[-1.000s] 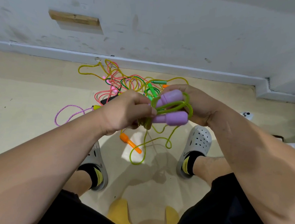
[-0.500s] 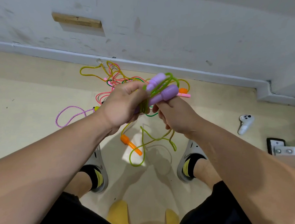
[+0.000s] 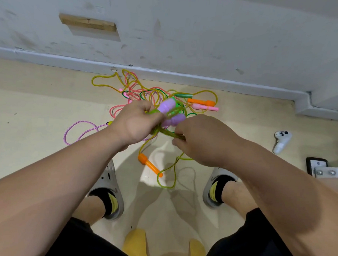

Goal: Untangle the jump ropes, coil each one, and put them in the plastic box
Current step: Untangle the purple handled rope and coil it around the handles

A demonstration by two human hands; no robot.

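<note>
Mid-frame, above the floor (image 3: pixel 29 112): left hand (image 3: pixel 133 124) and right hand (image 3: pixel 202 141) side by side, both gripping 1 rope bundle (image 3: pixel 164 132) between them, its 2 handles (image 3: pixel 171 116) just behind the knuckles, a slack loop hanging below. Behind the hands, at the foot of the wall (image 3: pixel 207 32): tangle of jump ropes (image 3: pixel 142 92), with 3 handles (image 3: pixel 201 101) at its right edge. Nearer than the hands, between left shoe (image 3: pixel 108 183) and right shoe (image 3: pixel 218 175): 1 loose handle (image 3: pixel 150 165) on the floor. Far right on the floor: controller (image 3: pixel 281 141); nearer, at the frame edge, bracket (image 3: pixel 329 171). High on the wall, left of centre: block (image 3: pixel 88 23). At the bottom edge, between the knees: seat (image 3: pixel 138 240).
</note>
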